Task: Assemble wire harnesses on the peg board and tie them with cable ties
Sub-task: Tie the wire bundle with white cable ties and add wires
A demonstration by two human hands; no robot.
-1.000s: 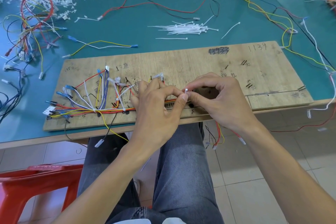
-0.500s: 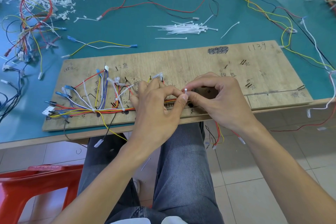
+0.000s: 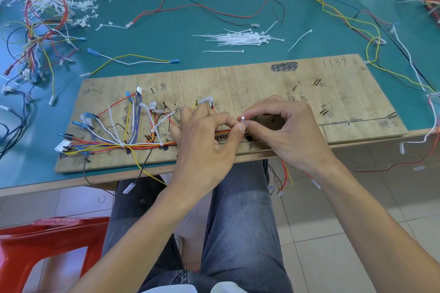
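Over the near edge of the peg board (image 3: 262,83), both hands are curled fingertip to fingertip. A white cable tie (image 3: 242,118) is pinched between left hand (image 3: 204,147) and right hand (image 3: 285,135), head up. The multicoloured wire harness (image 3: 142,145) is laid beneath them along the pegs, tied at two points further left.
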